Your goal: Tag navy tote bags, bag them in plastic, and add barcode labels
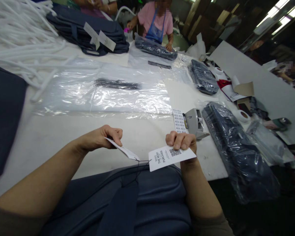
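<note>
My left hand (105, 137) is closed, pinching a narrow white paper tag (124, 150) by one end. My right hand (181, 140) is closed on a larger white card tag (170, 157) printed with a QR code and the words "make the most purchase". A thin black string (140, 164) joins the two tags and runs down to a navy fabric bag (137, 203) lying in front of me at the table's near edge.
Clear plastic bags (103, 91) lie flat across the white table. A label sheet (179, 121) and grey tagging tool (195, 123) sit right of my hands. Bagged navy items (238, 154) lie right. White tubes (22, 36) pile far left. A person in pink (156, 23) works opposite.
</note>
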A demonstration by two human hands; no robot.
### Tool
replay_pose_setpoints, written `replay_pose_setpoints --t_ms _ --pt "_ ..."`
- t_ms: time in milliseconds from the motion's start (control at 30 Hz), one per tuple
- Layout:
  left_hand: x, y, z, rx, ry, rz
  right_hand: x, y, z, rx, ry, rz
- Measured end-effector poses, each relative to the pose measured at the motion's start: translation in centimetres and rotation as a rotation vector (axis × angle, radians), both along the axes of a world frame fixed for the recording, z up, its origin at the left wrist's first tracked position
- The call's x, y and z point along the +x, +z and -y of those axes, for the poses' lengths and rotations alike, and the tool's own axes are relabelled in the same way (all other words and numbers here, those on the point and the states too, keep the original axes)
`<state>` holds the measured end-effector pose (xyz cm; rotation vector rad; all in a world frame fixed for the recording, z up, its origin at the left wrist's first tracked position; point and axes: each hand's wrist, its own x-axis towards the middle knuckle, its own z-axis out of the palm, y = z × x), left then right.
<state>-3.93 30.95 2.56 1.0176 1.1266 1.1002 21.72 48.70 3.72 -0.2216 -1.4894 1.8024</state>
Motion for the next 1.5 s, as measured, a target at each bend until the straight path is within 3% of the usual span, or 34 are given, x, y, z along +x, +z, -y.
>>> replay_pose_setpoints --t_ms 67,200,333,433,533,733,833,1000,1067,1233,1500 --pt "-0.5 0.6 0.0 0.055 0.043 -0.084 0.0 0.3 -0.2 0.033 0.017 -0.003" --pt "-1.0 1.7 0.3 -0.002 -0.005 -0.184 -0.3 -0.1 -0.6 0.044 0.079 -0.013" --pt "-1.4 1.9 0.9 -0.002 -0.145 -0.097 -0.5 -0.6 -0.8 0.024 0.136 -0.047" --pt "-1.6 1.1 1.1 0.002 -0.247 0.093 -0.6 -0.8 -0.8 0.010 0.157 -0.041" --pt "-1.4 0.4 1.2 -0.015 -0.203 0.226 -0.6 -0.8 -0.7 0.000 0.169 -0.047" --pt "-0.8 0.8 1.1 -0.090 0.050 0.106 -0.5 -1.1 -0.8 -0.006 0.169 -0.061" --pt "-1.3 0.4 1.3 -0.097 0.008 0.111 -0.5 -1.0 -1.1 0.016 0.189 -0.078" --pt "-2.1 -0.7 1.2 0.213 0.048 -0.002 -0.6 -0.9 -1.2 0.023 0.217 -0.111" --pt "-2.1 -0.7 1.1 0.263 0.028 -0.008 -0.5 -1.1 -1.2 0.009 0.197 -0.085" --pt "-1.9 -0.6 1.1 0.208 -0.038 0.041 -0.3 -1.6 -1.2 -0.013 0.186 -0.043" --pt "-1.2 -0.2 1.2 0.005 0.025 -0.011 -0.6 -1.2 -0.9 -0.020 0.249 -0.082"
